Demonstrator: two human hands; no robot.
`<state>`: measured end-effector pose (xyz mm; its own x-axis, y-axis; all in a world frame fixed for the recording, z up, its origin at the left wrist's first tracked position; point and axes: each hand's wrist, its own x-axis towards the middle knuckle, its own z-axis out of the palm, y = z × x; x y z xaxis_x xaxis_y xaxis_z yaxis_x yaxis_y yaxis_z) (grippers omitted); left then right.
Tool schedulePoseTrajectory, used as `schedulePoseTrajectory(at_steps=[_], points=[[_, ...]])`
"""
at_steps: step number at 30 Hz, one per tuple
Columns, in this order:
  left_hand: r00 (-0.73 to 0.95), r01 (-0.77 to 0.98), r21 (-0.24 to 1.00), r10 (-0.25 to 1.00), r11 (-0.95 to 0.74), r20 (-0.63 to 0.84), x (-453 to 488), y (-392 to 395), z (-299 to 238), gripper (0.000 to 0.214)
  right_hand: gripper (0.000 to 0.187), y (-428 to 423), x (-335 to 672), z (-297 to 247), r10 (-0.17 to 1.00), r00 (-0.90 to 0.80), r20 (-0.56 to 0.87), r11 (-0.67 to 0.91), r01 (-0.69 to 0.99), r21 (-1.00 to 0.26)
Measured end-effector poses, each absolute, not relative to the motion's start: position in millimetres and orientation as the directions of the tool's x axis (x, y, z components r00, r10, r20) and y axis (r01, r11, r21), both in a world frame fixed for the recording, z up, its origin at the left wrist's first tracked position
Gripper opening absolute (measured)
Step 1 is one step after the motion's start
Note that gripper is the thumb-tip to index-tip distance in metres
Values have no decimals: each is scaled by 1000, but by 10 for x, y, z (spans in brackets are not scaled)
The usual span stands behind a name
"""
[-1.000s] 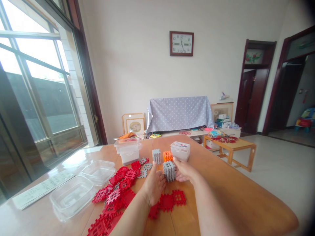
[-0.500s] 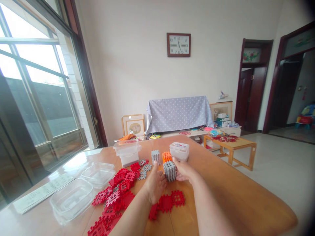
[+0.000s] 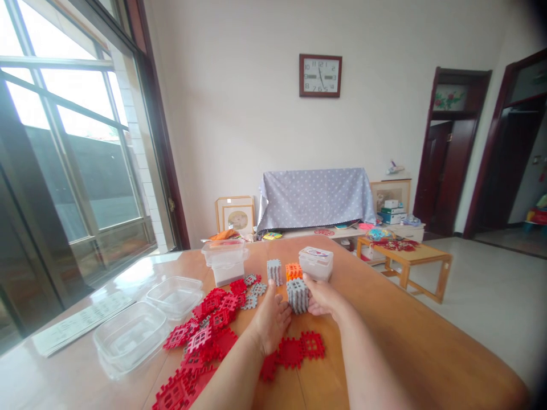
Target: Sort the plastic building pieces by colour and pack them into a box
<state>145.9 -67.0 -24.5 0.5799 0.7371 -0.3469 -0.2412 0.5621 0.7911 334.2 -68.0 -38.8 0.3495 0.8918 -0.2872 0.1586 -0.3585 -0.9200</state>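
Observation:
A stack of grey interlocking plastic tiles [image 3: 297, 297] stands on the table between my hands. My left hand [image 3: 273, 320] is at its near left side, thumb up and fingers stretched towards its base; whether they touch it I cannot tell. Against the stack's right side rests my right hand [image 3: 321, 297], its thumb near the top edge and its fingers apart lower down. Just behind is an orange tile stack [image 3: 294, 271], with another grey tile stack [image 3: 274, 273] to its left. Loose red tiles [image 3: 292, 353] lie under and beside my left wrist.
A spread of red tiles [image 3: 224, 341] with some grey tiles [image 3: 258, 288] covers the table's left middle. Clear tubs [image 3: 130, 336] and a paper sheet [image 3: 81, 324] lie farther left. Lidded plastic boxes [image 3: 316, 265] and [stacked] clear containers [image 3: 228, 273] stand at the back.
The view has turned slightly to the left, so everything sits a little farther right. My hands keep nearly the same pose around the grey stack.

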Motion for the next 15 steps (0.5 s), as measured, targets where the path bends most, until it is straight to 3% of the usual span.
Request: schedulePoseTrajectory(at_steps=[5, 11, 13, 15], points=[[598, -229, 805, 731, 547, -327, 1427, -660, -265, 111, 73, -687, 3339, -388, 883, 400, -244, -342, 192, -920], [578, -240, 819, 755, 521, -311, 1392, -661, -273, 110, 64, -714, 3378, -325, 876, 471, -98, -266, 305, -914], [549, -246, 830, 778, 500, -306, 1369, -644, -279, 107, 62, -745, 3382, -267, 867, 498, -8, -211, 353, -912], [512, -277, 842, 813, 463, -279, 1331, -613, -277, 103, 61, -790, 3354, -189, 821, 534, 205, -85, 468, -880]])
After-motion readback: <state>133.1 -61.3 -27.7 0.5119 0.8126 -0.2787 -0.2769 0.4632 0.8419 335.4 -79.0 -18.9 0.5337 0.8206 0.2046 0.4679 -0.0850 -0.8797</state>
